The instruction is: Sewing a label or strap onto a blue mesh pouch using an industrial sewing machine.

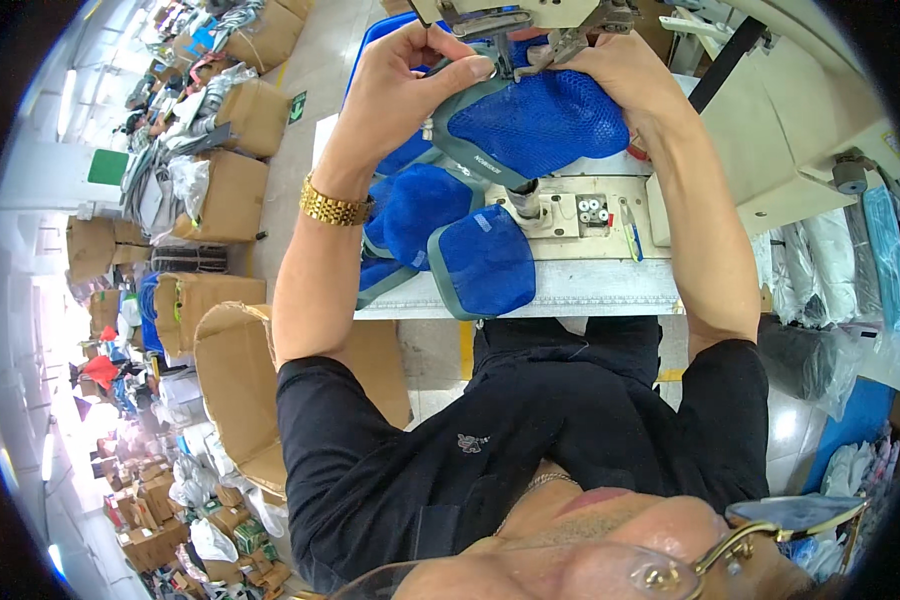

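Observation:
A blue mesh fabric piece (550,125) with a grey border lies under the needle and presser foot (508,62) of a sewing machine (545,14). At its left edge, my left hand (402,88) is closed, thumb and fingers pinching the grey border beside the needle. My right hand (628,82) grips the far right side of the same piece, its fingertips partly hidden by the machine and the fabric. Below the worked piece, several blue panels with grey edging lie in a loose pile, the nearest panel (485,262) overhanging the table's front edge.
The white machine table (590,292) has a ruler-marked front edge. Small bobbins (592,212) and a pair of tweezers (630,232) lie on the machine bed. The machine's body (780,130) stands at the right. An open cardboard box (235,380) sits at left; plastic-wrapped bundles (820,270) are at right.

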Demonstrator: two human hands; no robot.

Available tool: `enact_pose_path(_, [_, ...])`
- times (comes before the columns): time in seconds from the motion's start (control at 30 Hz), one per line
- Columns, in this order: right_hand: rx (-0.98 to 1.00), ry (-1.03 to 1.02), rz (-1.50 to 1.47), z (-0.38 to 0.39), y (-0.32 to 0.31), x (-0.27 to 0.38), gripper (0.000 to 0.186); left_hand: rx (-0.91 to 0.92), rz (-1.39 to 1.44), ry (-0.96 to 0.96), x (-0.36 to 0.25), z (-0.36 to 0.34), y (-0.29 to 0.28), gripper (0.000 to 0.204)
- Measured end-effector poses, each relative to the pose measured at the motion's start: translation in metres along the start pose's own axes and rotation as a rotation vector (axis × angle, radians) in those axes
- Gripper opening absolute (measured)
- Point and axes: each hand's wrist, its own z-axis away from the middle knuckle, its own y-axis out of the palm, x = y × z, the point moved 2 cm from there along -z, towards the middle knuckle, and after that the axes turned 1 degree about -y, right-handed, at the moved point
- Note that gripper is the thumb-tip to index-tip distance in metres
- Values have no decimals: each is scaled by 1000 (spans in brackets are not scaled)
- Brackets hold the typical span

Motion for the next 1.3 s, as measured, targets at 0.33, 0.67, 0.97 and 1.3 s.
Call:
enact_pose_path(0.33, [59,-58,91,-27,-12,-1,32,-283,-158,-53,-13,19,24,21])
enact_pose_path(0.67, [-83,-467,-539,116,28,-41,21,-489,-236,-27,-21,39,37,24])
enact_pose_path(0.97, [289,152,-1752,102,107,-96,53,-536,-514,340,-24,61,46,24])
enact_pose_path(1.3, [368,32,-1706,121,94,-108,30,-357,-796,785,-7,60,44,32])
